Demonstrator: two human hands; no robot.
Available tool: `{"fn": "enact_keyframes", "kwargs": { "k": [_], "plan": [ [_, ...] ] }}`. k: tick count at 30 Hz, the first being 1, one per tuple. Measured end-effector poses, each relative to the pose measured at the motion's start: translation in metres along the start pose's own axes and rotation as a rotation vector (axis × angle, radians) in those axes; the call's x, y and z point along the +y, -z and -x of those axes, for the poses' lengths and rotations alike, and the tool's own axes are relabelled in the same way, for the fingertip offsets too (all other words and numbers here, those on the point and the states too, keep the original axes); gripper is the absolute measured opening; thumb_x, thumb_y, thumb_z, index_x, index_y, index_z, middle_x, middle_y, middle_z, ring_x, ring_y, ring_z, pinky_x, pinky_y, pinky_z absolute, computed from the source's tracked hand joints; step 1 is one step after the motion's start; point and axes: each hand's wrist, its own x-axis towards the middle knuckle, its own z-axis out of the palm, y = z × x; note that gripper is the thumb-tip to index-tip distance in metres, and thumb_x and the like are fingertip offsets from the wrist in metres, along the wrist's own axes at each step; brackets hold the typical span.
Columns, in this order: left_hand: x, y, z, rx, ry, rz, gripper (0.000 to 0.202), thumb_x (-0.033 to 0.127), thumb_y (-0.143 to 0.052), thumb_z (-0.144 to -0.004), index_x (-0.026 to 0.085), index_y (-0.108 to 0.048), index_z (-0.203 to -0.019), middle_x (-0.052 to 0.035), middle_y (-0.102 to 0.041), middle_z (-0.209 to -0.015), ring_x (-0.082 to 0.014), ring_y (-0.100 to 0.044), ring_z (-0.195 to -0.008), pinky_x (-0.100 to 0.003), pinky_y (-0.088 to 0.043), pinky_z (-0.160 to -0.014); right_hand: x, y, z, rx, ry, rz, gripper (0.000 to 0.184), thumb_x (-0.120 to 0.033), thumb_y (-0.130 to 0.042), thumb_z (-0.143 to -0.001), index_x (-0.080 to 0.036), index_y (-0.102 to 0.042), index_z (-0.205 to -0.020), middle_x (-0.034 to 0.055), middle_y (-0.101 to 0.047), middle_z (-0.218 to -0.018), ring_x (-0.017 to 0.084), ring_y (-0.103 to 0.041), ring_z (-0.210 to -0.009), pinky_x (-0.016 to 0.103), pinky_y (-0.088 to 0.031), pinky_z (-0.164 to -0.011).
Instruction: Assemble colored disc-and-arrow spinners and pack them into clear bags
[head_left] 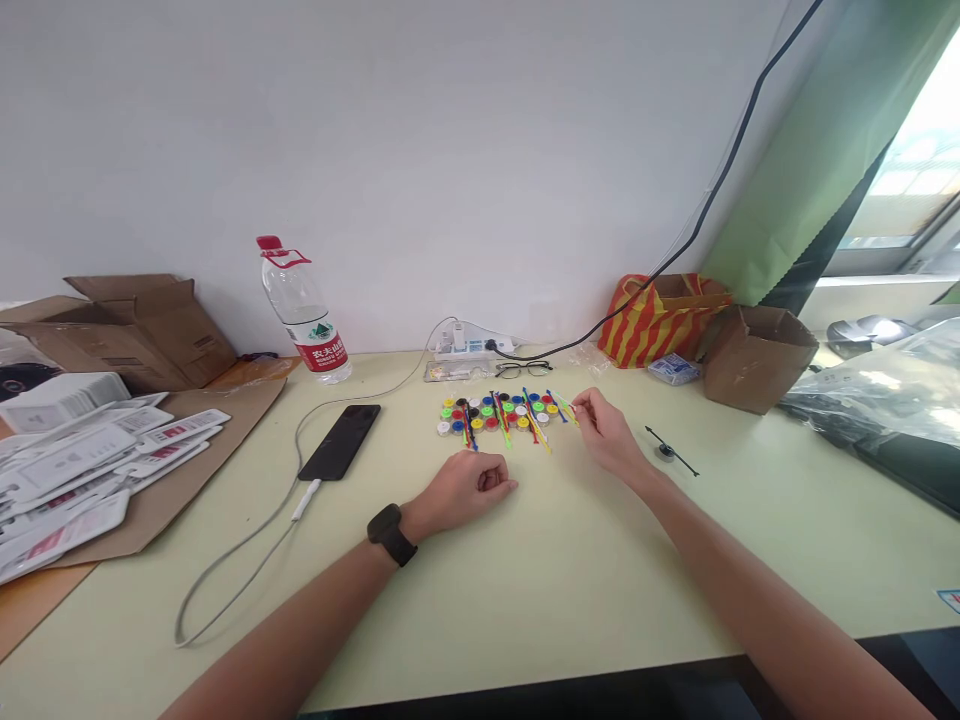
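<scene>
Several small round plastic discs (491,424) in red, yellow, blue, green, black and white are laid in rows on the table. Thin coloured plastic sticks (536,420) with knobbed ends lie across them. My right hand (606,432) is at the right end of the rows, thumb and forefinger pinched on a pale green-yellow plastic stick (568,411). In front of the rows, my left hand (466,490) rests on the table with fingers curled in and nothing visible in them. A black stick with a black disc at its middle (666,451) lies right of my right hand.
A phone (340,442) with a white charging cable lies left. Behind are a large water bottle (319,335), a power strip (472,343) and eyeglasses (523,369). Cardboard boxes (759,358), a striped bag (626,335) and piled white packages (82,460) stand at the sides.
</scene>
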Motion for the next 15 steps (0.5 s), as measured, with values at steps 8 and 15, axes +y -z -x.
{"fn": "enact_keyframes", "kwargs": {
  "k": [8,15],
  "plan": [
    [0.002,0.000,0.000,-0.009,-0.003,0.002,0.031,0.042,-0.060,-0.095,0.020,-0.058,-0.074,0.0027,-0.055,-0.064,-0.0122,-0.047,-0.060,-0.026,-0.032,-0.058,0.006,-0.009,0.000,-0.060,0.069,0.022,0.020,-0.027,-0.041,-0.098,-0.022,-0.061,-0.096,0.0094,-0.068,-0.099,0.023,-0.061,-0.086,0.035,-0.049,-0.075],
    [0.002,0.001,0.000,-0.010,-0.015,-0.014,0.030,0.042,-0.060,-0.095,0.020,-0.060,-0.075,0.0025,-0.056,-0.065,-0.0125,-0.048,-0.061,-0.026,-0.032,-0.058,0.010,-0.010,0.000,-0.071,0.113,0.054,0.020,-0.023,-0.042,-0.098,-0.021,-0.063,-0.097,0.0089,-0.068,-0.099,0.022,-0.061,-0.083,0.035,-0.047,-0.073]
  ]
}}
